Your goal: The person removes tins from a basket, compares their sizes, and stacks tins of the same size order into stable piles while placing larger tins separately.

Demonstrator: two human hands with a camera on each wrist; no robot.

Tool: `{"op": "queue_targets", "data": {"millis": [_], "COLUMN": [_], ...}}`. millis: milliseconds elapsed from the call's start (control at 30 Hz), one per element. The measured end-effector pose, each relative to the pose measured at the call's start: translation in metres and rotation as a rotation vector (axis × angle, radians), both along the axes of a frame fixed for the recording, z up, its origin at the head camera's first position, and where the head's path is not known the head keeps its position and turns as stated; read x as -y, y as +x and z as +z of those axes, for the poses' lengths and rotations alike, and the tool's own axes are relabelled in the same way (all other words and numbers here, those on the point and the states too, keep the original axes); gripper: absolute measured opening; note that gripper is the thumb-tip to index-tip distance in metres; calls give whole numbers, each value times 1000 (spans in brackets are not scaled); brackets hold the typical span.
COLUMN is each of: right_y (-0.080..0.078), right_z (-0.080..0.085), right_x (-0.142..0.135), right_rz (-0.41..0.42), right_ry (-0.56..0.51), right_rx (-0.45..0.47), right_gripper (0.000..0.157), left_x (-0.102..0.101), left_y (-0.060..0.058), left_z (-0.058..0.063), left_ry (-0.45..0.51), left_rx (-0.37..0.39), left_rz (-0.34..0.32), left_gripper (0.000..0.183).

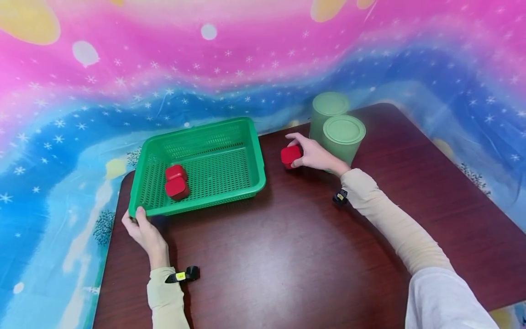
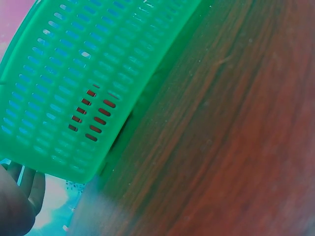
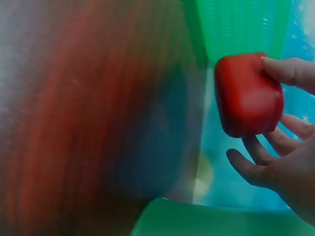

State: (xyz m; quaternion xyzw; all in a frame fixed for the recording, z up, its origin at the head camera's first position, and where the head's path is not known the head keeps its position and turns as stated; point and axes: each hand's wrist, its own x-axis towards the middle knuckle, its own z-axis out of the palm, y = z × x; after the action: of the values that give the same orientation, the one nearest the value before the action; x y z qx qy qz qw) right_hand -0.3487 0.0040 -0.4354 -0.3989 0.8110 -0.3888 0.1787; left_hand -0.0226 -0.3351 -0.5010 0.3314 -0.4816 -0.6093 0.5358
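Observation:
A green plastic basket [image 1: 205, 201] with slotted sides stands on the table at the left. Its near left corner is gripped by my left hand [image 1: 145, 235], thumb over the rim and fingers outside the wall. Two small red rounded-square containers [image 1: 177, 188] lie inside, close together near the left end. Between the basket and two green canisters, my right hand [image 1: 314, 155] holds a third red container [image 1: 290, 156] between thumb and fingers. The right wrist view shows this red container [image 3: 248, 96] with the thumb on its side and the fingers below.
Two pale green lidded canisters [image 1: 343, 132] stand at the back of the table, one behind the other, right beside my right hand. The dark wooden table [image 1: 271, 265] has its back edge against a colourful printed cloth [image 1: 246, 55].

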Motion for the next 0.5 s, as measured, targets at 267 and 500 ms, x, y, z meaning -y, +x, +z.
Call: {"op": "queue_targets", "data": {"millis": [267,500], "right_y": [4,3], "right_z": [-19,-25], "right_x": [0,-3], "right_rz": [92,104], "right_ry": [55,83], "right_rx": [4,9], "right_gripper": [76,70], "left_x": [0,0], "left_y": [1,1], "left_z": [0,-1], "left_ry": [5,6], "left_rx": [16,11], "left_rz": [-1,-3], "left_gripper": [25,25]}}
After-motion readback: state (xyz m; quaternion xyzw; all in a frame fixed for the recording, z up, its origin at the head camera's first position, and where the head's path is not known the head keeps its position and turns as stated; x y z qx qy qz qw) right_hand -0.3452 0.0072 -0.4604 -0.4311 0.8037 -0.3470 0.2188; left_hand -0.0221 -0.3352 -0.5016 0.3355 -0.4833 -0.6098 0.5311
